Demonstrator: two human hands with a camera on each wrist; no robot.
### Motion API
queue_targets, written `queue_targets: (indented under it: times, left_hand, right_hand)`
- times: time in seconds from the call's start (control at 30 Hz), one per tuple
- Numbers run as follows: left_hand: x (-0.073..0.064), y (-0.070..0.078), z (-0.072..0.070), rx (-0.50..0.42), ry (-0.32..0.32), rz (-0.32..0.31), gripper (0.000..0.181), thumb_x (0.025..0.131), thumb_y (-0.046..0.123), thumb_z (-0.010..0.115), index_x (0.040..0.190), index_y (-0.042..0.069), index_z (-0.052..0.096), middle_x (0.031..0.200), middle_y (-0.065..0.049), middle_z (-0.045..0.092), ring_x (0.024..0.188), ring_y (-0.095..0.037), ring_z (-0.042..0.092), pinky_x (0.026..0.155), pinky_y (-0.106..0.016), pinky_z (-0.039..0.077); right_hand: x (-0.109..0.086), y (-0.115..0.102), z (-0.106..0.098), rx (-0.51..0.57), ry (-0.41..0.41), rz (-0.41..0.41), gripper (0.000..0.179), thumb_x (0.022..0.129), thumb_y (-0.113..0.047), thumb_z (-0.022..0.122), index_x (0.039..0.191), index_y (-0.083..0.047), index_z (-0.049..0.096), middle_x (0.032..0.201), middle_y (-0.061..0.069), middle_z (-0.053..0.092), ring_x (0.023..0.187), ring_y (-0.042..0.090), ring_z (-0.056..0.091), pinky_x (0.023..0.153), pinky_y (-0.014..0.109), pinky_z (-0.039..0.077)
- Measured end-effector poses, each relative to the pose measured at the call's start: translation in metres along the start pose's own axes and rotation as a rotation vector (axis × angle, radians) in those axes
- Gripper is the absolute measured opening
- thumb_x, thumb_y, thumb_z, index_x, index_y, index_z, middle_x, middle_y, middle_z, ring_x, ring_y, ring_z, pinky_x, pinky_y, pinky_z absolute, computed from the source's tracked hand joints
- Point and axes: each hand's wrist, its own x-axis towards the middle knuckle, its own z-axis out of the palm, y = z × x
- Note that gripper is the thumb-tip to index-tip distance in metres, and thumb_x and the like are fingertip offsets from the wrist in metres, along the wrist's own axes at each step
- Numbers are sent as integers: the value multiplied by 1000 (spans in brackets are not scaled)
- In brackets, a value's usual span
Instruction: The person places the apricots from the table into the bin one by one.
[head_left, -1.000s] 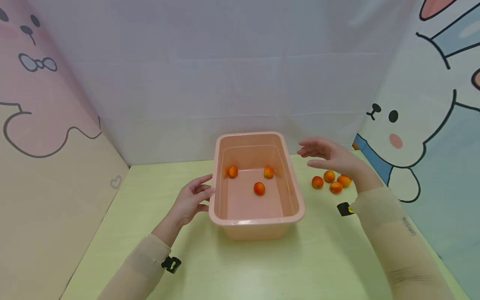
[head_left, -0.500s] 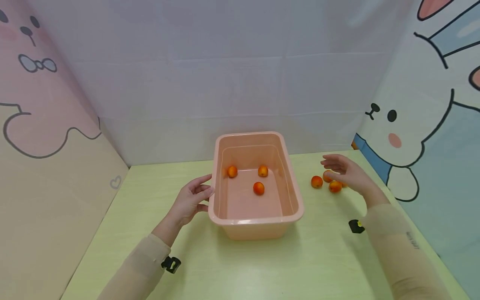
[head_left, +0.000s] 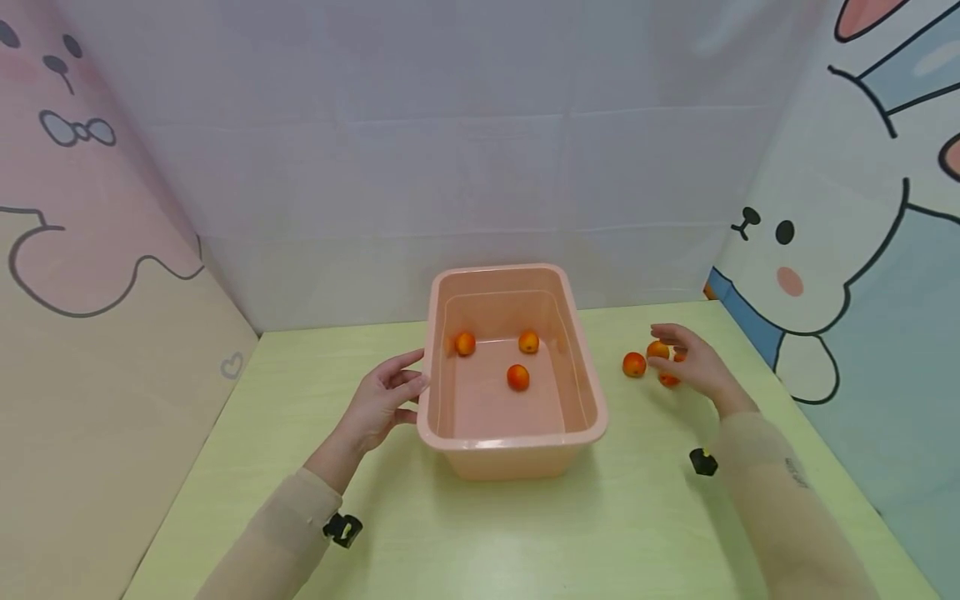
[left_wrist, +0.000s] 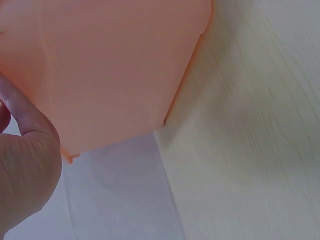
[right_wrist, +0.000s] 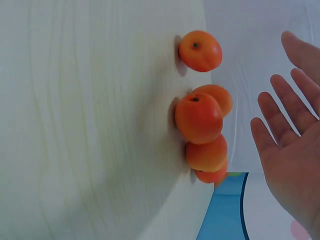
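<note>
A pink plastic bin [head_left: 510,460] stands on the table, with three small orange-red fruits, one of them the front fruit [head_left: 517,377], on its floor. My left hand [head_left: 378,408] holds the bin's left side at the rim, thumb uppermost; in the left wrist view that hand [left_wrist: 30,170] is beside the bin's wall [left_wrist: 120,75]. To the right of the bin my right hand [head_left: 693,362] hovers over several similar fruits, partly covering them. The right wrist view shows that hand [right_wrist: 295,145] with its fingers spread apart and holding nothing, beside the clustered fruits [right_wrist: 199,117] and a separate fruit [right_wrist: 200,51].
The light green table [head_left: 525,542] meets a pale back curtain [head_left: 375,208] close behind the bin. Side panels with cartoon animals, including a rabbit panel [head_left: 870,317], stand left and right. Each sleeve carries a small black device, one by the left cuff [head_left: 342,529].
My right hand has moved from beside the bin's right rim rightward and down to the loose fruits. One fruit in the bin has shifted slightly left. My left hand stays at the bin.
</note>
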Motion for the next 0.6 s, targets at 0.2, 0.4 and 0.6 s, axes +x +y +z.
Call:
queue_targets:
  times: [0.2,0.4,0.6]
  left_hand:
    - [0,1,0,0,1,2,57,96,-1,61,149,0,40,99,-2,64,74,-15,66,59,-32,60]
    - [0,1,1,-1,7,3,57,96,-1,62,149,1,40,99,-2,65,73,-15,66,59,-32,60]
    - [-1,1,1,-1,7,-1,57,96,-1,62,149,0,40,99,-2,64,72,-15,65,60,-32,60]
  right_hand:
    - [2,23,-16,30,49,72,67,98,-25,65,151,0,32,151,28,34,134,49,31,109,65,28]
    - [4,40,-30,-3,112,104,68,100,-28,62,149,6,30,148,33,33,133,53,28,108,67,26]
    - [0,55,-36,33,124,179,75,100,-37,60,151,7,26,150,35,28,134,55,25,105,70,26]
